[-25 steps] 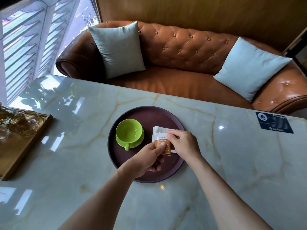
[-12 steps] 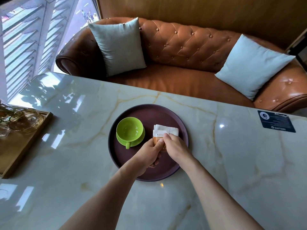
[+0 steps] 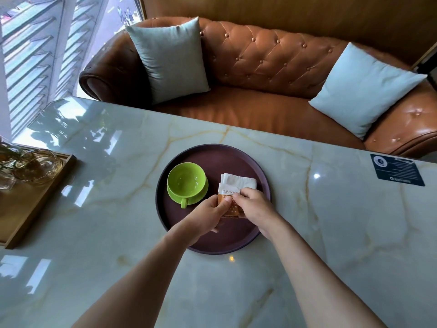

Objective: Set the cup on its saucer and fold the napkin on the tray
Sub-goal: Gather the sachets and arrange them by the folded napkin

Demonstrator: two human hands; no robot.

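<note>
Since the earlier frame both hands have shifted slightly along the napkin, the head view tilting a little. Sofa point(image 3: 260, 74) with two pale cushions sits behind the marble counter point(image 3: 331, 221). Wooden tray point(image 3: 35, 204) with glassware at the left edge is cut off. Round dark tray point(image 3: 212, 155) holds the green cup point(image 3: 186, 181), seated on its saucer point(image 3: 201, 195), handle toward the viewer. Beside it lies the white napkin point(image 3: 238, 183), its near part hidden by the hands. Left hand point(image 3: 208, 214) and right hand point(image 3: 255, 204) each hold a pinching grip on an orange sachet point(image 3: 233, 208); its print is partly covered.
</note>
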